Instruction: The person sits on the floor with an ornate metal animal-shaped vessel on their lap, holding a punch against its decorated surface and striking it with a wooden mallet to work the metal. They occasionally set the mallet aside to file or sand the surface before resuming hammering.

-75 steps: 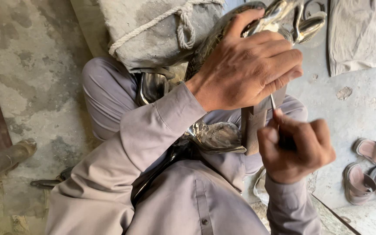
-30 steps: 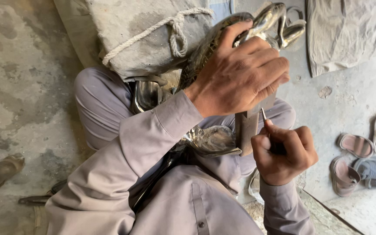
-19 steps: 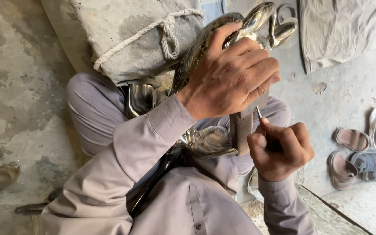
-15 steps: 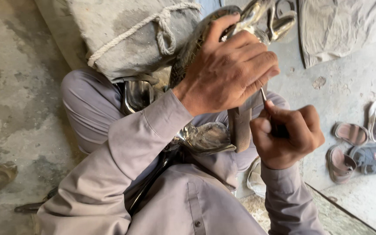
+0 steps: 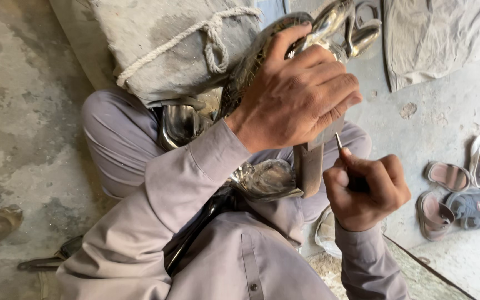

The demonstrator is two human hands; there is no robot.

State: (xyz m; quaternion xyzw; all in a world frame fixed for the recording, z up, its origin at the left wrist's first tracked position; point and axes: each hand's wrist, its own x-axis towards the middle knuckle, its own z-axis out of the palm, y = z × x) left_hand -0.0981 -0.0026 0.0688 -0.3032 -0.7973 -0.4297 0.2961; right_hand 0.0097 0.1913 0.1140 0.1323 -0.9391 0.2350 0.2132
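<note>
Nearest the camera, at about 4 o'clock, the right hand is curled into a tight fist around a thin pointed tool, whose tip sticks up toward 11 o'clock and meets the lower edge of the metal piece. Just above, near the centre, the left hand is wrapped firmly over that piece, thumb along its back and 4 fingers folded across the front.

The piece is a curved, shiny cast-metal form with looped ornament at its far end. Its long axis runs from the lap at about 7 o'clock up to 1 o'clock, the ornate end pointing away from the person. A flat strap-like part hangs down beside the tool.

Judging from the bright, detailed surface at the top, much of the shaping looks done; the tool seems to be working fine detail lower down, and how much remains under the hand cannot be told.

Farther off, a rope-tied grey sack lies at 11 o'clock, and several sandals sit at 3 o'clock on the concrete floor.
</note>
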